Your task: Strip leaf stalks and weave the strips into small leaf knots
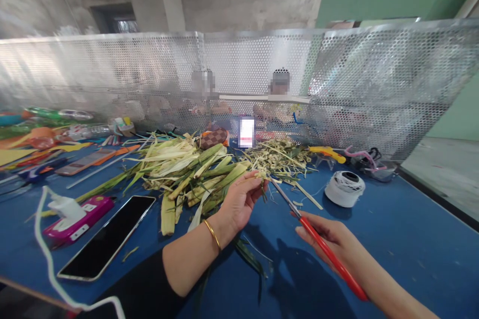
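Observation:
My left hand (239,199), with a gold bangle at the wrist, is closed in a pinch on a small strip of corn husk (264,190). Red-handled scissors (318,239) lie in my right hand (337,234), their narrow metal blades pointing up and left. The blade tips reach the husk at my left fingertips; whether they touch it is too fine to tell. Beyond my left hand spreads a pile of long pale-green corn husks (187,169). Shredded husk bits (280,154) are heaped behind the fingertips. A spool of white string (345,189) stands right of the scissors.
On the blue table (411,239) at left lie a black-screened phone (108,237) and a magenta power strip (80,219) with a white plug and cable. A yellow glue gun (329,153) is at back right. A perforated metal screen (254,60) closes the far side, people behind it.

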Action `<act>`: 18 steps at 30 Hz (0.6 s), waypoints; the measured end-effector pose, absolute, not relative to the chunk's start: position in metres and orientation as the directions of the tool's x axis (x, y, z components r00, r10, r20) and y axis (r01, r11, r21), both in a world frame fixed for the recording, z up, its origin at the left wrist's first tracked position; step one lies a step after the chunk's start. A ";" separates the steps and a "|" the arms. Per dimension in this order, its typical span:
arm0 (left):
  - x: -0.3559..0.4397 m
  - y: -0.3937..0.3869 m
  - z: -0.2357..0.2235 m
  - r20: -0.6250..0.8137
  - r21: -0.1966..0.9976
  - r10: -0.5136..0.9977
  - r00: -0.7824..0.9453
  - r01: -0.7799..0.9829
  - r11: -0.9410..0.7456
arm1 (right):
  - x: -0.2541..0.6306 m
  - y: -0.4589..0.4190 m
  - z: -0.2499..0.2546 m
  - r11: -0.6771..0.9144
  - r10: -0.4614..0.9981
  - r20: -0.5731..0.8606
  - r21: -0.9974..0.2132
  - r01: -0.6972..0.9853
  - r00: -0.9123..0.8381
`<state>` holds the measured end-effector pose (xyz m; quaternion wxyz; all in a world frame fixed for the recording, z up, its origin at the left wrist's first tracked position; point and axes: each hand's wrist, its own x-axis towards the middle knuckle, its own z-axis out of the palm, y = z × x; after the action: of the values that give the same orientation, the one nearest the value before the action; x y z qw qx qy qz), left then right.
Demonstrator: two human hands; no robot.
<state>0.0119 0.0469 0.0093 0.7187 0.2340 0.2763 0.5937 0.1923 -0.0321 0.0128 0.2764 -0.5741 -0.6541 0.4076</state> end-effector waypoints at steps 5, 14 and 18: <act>0.011 0.048 0.008 -0.130 0.669 0.980 0.150 -0.716 0.198 | 0.194 -0.028 0.008 0.129 0.987 0.059 -0.837 0.532 -0.147; 0.011 0.048 0.006 -0.224 0.711 0.951 0.214 -0.632 0.310 | 0.217 -0.025 0.008 0.153 0.988 0.123 -0.860 0.486 -0.092; 0.009 0.048 0.004 -0.229 0.789 0.926 0.301 -0.500 0.357 | 0.221 -0.023 0.007 0.125 0.990 0.077 -0.866 0.484 -0.117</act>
<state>0.0087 0.0478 0.0042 0.7463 0.3055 0.3486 0.4777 0.2212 -0.0233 0.0069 0.3581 -0.5595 -0.6588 0.3531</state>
